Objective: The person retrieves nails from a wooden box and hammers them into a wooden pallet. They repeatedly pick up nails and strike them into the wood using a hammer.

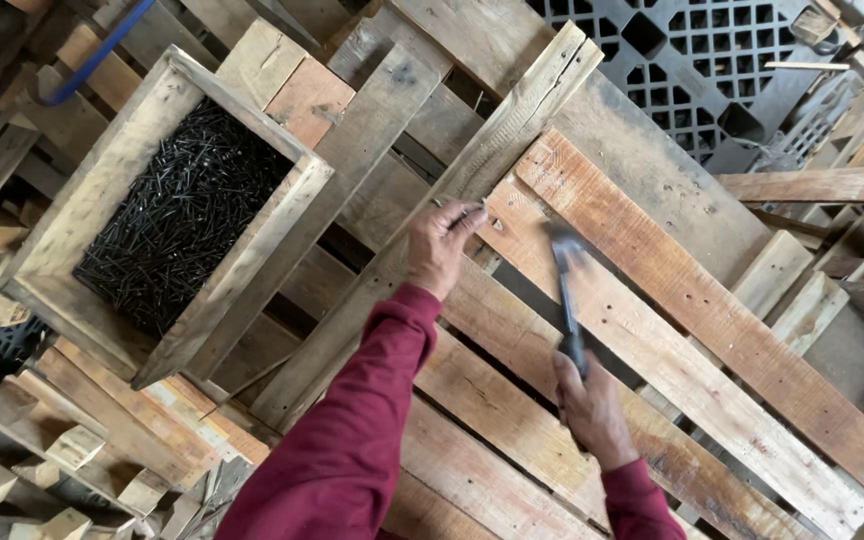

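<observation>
Rough wooden pallets and loose boards fill the whole view, stacked and overlapping, with a dark plastic pallet [712, 60] lying far right behind them. Near the middle, a pallet of reddish planks [672, 300] runs diagonally from the centre toward the near right, crossed by a long pale board [432, 220].

The left hand [439, 248], in a dark red sleeve [352, 430], rests at the far end of the reddish planks where they meet the pale board; its fingers [464, 218] are pinched together on something small and thin, too small to tell for certain. The right hand [592, 410] is clenched around the handle of a hammer [567, 290], whose metal head hangs just above the planks, near the left hand and slightly right of it.

To the left, well apart from both hands, sits a shallow wooden box [62, 230] filled with dark nails [187, 215]. A blue tube [92, 60] crosses the far left corner.
</observation>
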Demonstrator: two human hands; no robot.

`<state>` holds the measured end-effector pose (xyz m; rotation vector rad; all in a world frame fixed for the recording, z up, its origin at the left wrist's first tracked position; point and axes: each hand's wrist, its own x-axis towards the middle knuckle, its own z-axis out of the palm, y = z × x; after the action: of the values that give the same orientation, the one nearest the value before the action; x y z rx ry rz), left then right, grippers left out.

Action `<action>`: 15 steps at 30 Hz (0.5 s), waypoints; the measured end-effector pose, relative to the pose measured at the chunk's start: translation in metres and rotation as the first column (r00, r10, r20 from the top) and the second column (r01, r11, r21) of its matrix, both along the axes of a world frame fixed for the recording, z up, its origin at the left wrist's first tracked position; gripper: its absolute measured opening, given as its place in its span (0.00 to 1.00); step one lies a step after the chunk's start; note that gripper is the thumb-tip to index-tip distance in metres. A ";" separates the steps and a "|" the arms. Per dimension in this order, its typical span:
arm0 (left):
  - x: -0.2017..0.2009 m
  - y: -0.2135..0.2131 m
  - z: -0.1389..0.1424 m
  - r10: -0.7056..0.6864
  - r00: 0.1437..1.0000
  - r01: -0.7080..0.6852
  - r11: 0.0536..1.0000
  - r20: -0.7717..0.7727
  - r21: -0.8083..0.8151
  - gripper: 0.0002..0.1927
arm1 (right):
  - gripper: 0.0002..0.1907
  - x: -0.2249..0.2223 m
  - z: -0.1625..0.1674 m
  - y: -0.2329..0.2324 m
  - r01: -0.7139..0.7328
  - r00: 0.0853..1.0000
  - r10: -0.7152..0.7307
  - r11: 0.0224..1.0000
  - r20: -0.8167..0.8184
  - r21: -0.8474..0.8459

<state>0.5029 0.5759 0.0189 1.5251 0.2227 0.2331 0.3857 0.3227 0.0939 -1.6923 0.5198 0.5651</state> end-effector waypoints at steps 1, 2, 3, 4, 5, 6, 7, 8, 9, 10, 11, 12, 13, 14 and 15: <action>0.001 -0.005 -0.002 0.020 0.998 -0.025 0.995 0.053 0.093 0.04 | 0.21 0.002 0.004 0.001 -0.176 0.982 0.150 0.945 -0.114 -0.275; 0.000 -0.008 -0.004 0.035 0.993 -0.055 0.981 0.109 0.188 0.05 | 0.21 0.001 0.009 0.004 -0.087 0.996 0.076 0.969 -0.055 -0.230; 0.001 -0.010 -0.004 0.049 0.989 -0.077 0.977 0.137 0.200 0.05 | 0.20 0.001 0.017 0.006 -0.008 1.000 0.008 0.984 0.002 -0.180; -0.001 -0.011 -0.005 0.057 0.988 -0.087 0.973 0.142 0.215 0.07 | 0.20 -0.003 0.026 0.010 0.073 0.997 -0.069 0.989 0.030 -0.126; -0.002 -0.011 -0.001 0.044 0.991 -0.072 0.973 0.128 0.220 0.08 | 0.19 -0.009 0.036 0.014 0.126 0.992 -0.123 0.989 0.040 -0.081; -0.004 -0.013 -0.004 0.037 0.992 -0.062 0.974 0.119 0.216 0.09 | 0.19 -0.011 0.043 0.018 0.169 0.983 -0.165 0.985 0.080 -0.040; -0.004 -0.012 -0.005 0.042 0.989 -0.074 0.970 0.140 0.232 0.10 | 0.18 -0.011 0.047 0.023 0.194 0.970 -0.196 0.981 0.142 0.030; -0.005 -0.011 -0.005 0.048 0.988 -0.085 0.963 0.147 0.255 0.12 | 0.20 -0.011 0.050 0.027 0.109 0.959 -0.138 0.986 0.246 0.127; -0.005 -0.010 -0.005 0.037 0.990 -0.074 0.960 0.138 0.272 0.11 | 0.21 -0.009 0.049 0.032 0.027 0.937 -0.095 0.979 0.337 0.201; -0.005 -0.008 -0.004 0.016 0.992 -0.051 0.957 0.123 0.287 0.10 | 0.22 -0.007 0.047 0.035 -0.052 0.905 -0.068 0.963 0.421 0.266; -0.004 -0.007 -0.004 0.003 0.993 -0.038 0.952 0.114 0.303 0.09 | 0.21 -0.003 0.043 0.038 -0.079 0.932 0.008 0.980 0.363 0.180; -0.004 -0.006 -0.003 0.001 0.994 -0.034 0.954 0.108 0.298 0.09 | 0.21 0.000 0.038 0.040 -0.115 0.949 0.080 0.988 0.305 0.098; -0.003 -0.005 -0.003 -0.002 0.995 -0.029 0.957 0.104 0.290 0.09 | 0.20 0.003 0.036 0.041 -0.155 0.959 0.146 0.988 0.243 0.015; -0.003 -0.004 -0.002 -0.009 0.995 -0.020 0.960 0.099 0.281 0.10 | 0.20 0.004 0.036 0.041 -0.178 0.971 0.189 0.981 0.145 -0.082; -0.003 -0.003 -0.001 -0.016 0.993 -0.016 0.959 0.114 0.281 0.09 | 0.20 0.005 0.040 0.039 -0.210 0.975 0.220 0.962 0.038 -0.177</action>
<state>0.5002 0.5729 0.0176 1.7882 0.1001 0.3641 0.3909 0.3622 0.1335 -1.9394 0.3528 0.6399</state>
